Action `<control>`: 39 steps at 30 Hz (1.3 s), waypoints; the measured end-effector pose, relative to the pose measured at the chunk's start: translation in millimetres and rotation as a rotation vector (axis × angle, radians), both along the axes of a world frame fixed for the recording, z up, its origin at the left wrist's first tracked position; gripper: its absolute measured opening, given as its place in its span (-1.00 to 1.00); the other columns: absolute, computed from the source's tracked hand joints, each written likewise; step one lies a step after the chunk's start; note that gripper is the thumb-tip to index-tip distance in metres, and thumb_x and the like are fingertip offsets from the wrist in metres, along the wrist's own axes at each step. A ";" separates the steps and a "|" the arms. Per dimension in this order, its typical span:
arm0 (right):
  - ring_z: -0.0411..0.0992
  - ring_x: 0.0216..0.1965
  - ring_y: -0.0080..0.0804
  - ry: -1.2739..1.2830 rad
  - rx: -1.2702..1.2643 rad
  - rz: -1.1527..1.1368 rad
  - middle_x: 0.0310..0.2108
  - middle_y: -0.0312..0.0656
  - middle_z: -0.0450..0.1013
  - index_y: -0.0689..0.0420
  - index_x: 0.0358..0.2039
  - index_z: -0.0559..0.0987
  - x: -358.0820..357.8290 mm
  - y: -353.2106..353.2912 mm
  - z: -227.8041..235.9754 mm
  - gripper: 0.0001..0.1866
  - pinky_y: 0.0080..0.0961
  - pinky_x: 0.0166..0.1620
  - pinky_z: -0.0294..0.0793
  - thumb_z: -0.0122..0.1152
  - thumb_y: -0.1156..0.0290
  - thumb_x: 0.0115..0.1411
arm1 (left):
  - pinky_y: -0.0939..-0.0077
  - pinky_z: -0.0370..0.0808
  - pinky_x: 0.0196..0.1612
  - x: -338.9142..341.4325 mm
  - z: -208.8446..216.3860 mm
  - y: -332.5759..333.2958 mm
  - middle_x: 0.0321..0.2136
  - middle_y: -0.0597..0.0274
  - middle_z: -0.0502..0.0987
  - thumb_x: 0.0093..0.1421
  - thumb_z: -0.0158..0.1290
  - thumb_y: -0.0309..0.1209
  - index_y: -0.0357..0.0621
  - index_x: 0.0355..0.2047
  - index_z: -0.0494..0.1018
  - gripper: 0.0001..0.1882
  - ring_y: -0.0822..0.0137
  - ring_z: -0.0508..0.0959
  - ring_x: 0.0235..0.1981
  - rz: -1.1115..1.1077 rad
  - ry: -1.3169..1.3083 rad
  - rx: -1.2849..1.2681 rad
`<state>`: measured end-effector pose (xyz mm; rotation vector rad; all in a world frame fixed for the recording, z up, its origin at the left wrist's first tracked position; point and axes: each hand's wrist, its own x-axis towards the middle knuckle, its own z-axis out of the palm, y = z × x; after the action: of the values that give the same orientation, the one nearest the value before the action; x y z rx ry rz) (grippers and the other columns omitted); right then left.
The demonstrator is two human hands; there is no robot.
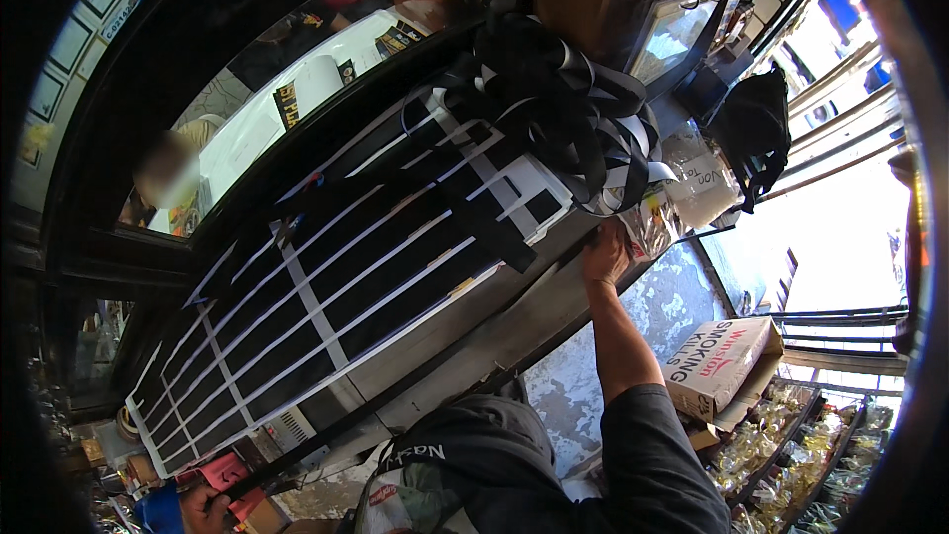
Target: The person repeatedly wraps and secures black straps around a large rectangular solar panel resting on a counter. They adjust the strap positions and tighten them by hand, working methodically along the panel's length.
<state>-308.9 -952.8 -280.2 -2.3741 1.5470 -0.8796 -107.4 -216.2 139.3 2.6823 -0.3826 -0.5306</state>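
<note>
"Packet (652, 222), crinkled and shiny: where was it seen?"

"At the right-hand end of the long table (435, 356), touched by the right hand (606, 253) and just below the heap of black and white ribbon (593, 109)."

"How was the right arm held?"

"It was stretched forward from a dark sleeve (657, 445), with the forearm bared and angled slightly leftward. The back of the hand was turned up; whether the fingers were clamped on the packet or merely laid against it could not be told (their tips were hidden)."

"And the left?"

"A hand at the lower-left rim (205, 511) was taken for it, though its forearm was cut off. It was placed beside something blue (158, 514); its fingers looked bent, but their grip could not be made out."

"What of edges and room?"

"The tabletop was covered by black strips (366, 321) parted by pale lines, and its near edge was slanted from lower left to upper right. Worn floor (667, 292) was left bare between the forearm and a carton (727, 366). Beyond the hand, space was narrowed by the ribbon and a pale bag (707, 183)."
</note>
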 end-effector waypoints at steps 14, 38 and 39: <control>0.55 -0.04 0.06 0.101 -0.077 0.067 -0.04 -0.12 0.51 0.04 -0.07 0.58 -9.6 -6.4 -0.5 -0.68 -0.01 -0.04 0.57 0.30 0.51 0.13 | 0.44 0.37 -0.36 -5.7 -0.4 -4.9 -0.55 0.28 0.45 0.23 0.27 -0.45 -0.29 -0.41 0.46 -0.79 0.44 0.41 -0.47 -0.009 -0.061 -0.007; 0.65 -0.09 0.13 0.608 0.086 0.242 -0.09 -0.02 0.64 -0.15 0.12 0.62 -39.0 -41.7 -0.8 -0.65 0.11 -0.08 0.66 0.10 0.15 0.39 | 0.31 0.36 -0.43 15.6 -37.1 42.2 -0.59 0.02 0.44 0.34 0.29 -0.33 -0.28 -0.43 0.49 -0.69 0.32 0.42 -0.56 -0.056 -0.147 0.071; 0.64 -0.04 0.14 0.629 0.116 0.232 -0.05 0.00 0.62 -0.15 0.18 0.61 -37.0 -45.3 1.8 -0.61 0.10 -0.03 0.65 0.12 0.14 0.39 | 0.32 0.35 -0.45 17.8 -38.3 45.2 -0.60 0.03 0.44 0.33 0.29 -0.35 -0.29 -0.43 0.48 -0.70 0.34 0.41 -0.57 -0.015 -0.138 0.076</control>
<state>-345.9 -998.1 -278.4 -2.8156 1.3894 0.0216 -89.6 -171.0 101.0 2.8006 -0.4297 -0.3717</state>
